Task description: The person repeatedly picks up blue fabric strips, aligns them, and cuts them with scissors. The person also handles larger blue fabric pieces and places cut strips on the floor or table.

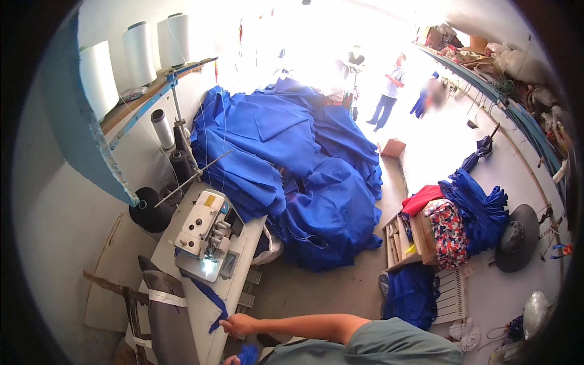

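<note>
Low in the frame, just left of centre: left hand (pixel 238 325) closed on the end of a blue fabric strip (pixel 210 296), pinching it at the table's front edge. Right hand (pixel 232 361) barely in view at the very bottom edge, next to a small bunch of blue cloth (pixel 247 353) — whether closed on it, impossible to tell.

Strip running up and left across the white sewing table (pixel 201 331) to the foot of the overlock machine (pixel 204 236), lamp lit there. Thin, limp, light by the look of it — likely to sag, twist and slide freely on the smooth tabletop; best taken near the end with a flat pinch, second hold closer to the presser foot to keep it straight.

Left of the table, a grey chair back (pixel 164 310). Above the machine, thread cones (pixel 140 55) on a shelf at upper left. Centre frame, a big heap of blue cloth (pixel 304 176) on the floor. Upper right, people standing in bright light (pixel 389 91).
</note>
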{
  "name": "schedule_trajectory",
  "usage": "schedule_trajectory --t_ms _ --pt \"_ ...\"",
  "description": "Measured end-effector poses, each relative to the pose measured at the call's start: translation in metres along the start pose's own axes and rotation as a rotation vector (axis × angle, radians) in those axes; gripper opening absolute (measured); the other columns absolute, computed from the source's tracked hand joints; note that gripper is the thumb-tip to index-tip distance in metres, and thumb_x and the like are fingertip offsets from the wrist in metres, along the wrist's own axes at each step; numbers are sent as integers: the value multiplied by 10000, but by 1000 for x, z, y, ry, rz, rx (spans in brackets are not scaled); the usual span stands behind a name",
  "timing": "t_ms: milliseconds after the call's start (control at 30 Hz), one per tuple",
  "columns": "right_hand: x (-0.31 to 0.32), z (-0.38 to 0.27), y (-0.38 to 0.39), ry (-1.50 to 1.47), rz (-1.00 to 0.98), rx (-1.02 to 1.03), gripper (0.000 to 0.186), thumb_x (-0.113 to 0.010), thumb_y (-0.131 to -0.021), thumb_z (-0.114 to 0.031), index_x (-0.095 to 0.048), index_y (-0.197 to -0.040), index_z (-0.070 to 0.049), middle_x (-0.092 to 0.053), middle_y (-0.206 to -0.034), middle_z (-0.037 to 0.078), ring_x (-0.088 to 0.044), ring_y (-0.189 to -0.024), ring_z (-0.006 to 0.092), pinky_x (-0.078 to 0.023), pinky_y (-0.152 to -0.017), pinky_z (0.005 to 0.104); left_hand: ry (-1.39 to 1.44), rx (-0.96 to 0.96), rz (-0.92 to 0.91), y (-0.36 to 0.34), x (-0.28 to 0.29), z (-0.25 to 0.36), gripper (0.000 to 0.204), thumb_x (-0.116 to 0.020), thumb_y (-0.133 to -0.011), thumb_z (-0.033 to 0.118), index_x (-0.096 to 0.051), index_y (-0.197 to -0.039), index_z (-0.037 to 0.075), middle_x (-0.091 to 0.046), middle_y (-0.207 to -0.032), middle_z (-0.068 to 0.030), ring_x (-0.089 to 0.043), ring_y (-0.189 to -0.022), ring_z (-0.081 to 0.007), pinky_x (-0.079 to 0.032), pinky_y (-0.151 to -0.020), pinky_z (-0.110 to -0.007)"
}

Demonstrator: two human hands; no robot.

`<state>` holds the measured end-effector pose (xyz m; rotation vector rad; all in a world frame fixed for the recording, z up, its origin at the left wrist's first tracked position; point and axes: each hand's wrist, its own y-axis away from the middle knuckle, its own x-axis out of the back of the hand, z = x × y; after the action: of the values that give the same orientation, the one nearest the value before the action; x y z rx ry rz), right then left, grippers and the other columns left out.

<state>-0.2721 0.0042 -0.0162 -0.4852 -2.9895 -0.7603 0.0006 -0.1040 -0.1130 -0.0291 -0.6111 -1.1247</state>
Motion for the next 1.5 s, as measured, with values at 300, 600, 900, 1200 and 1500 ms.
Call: schedule_trajectory --t_ms 300,600,900,1200,1500 --pt "-77 70 -110 432 -79 14 235 -633 -903 -245 -729 -935 -33 -733 -879 169 -715 -823 325 -571 -754 442 31 510 202 98 0 6 330 -682 -911 198 -690 -1135 -44 -724 -1086 -173 -682 -999 -275 -510 -929 -384" --pt "-111 52 -179 68 -92 -256 352 -599 -934 -253 -744 -672 -68 -685 -610 72 -675 -542 149 -549 -529 309 19 542 202 104 31 66 332 -656 -940 228 -691 -1147 -28 -715 -1138 -182 -672 -1079 -299 -500 -967 -386" --pt "-103 69 -135 139 182 70 468 -611 -944 -433 -687 -902 27 -726 -787 159 -708 -736 305 -549 -737 421 60 470 250 55 34 69 298 -633 -937 132 -672 -1181 -34 -704 -1138 -192 -667 -1044 -285 -503 -946 -390" --pt "5 60 86 -363 88 -338 815 -441 -928 -766 -736 -942 -6 -735 -983 127 -683 -946 227 -518 -837 354 372 187 38 -48 -27 187 358 -500 -1023 139 -551 -1325 -46 -616 -1280 -165 -596 -1161 -237 -443 -1037 -364" --pt "120 73 233 -1314 474 31 300 -666 -979 -271 -650 -1155 -29 -691 -1022 50 -674 -889 152 -558 -791 324 184 -212 -183 -76 -196 332 412 -555 -1002 132 -498 -1371 -41 -651 -1216 -214 -645 -1113 -276 -494 -970 -394"
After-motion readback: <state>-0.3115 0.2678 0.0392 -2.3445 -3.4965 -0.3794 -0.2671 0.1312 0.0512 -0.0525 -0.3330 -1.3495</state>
